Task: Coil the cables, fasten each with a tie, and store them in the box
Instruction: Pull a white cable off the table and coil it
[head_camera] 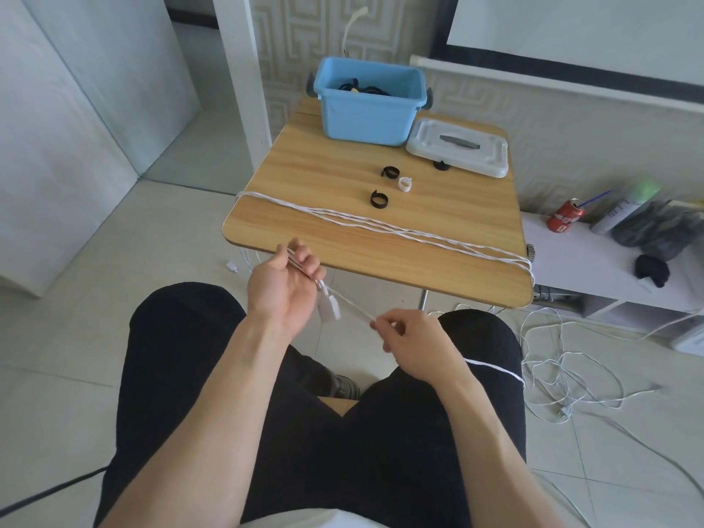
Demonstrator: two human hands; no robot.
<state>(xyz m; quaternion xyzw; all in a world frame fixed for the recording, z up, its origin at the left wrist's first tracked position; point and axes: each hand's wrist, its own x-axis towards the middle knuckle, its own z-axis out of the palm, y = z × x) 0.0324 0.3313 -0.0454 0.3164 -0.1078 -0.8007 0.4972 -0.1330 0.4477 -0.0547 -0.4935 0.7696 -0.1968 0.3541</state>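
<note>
Below desk edge, left hand grip holds white cable loops w/ plug; right hand pinches strand, running diagonally up-left to left; rest trails right across thigh.

White cable, light-blue box, wood-grain table, black ties.

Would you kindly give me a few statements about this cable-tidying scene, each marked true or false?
1. The blue box has its lid on. False: the white lid lies on the table beside it.
2. The left hand holds strands of white cable. True.
3. The right hand rests open on the table. False: it pinches the cable above the lap.
4. A white tie lies between two black ties. True.
</note>
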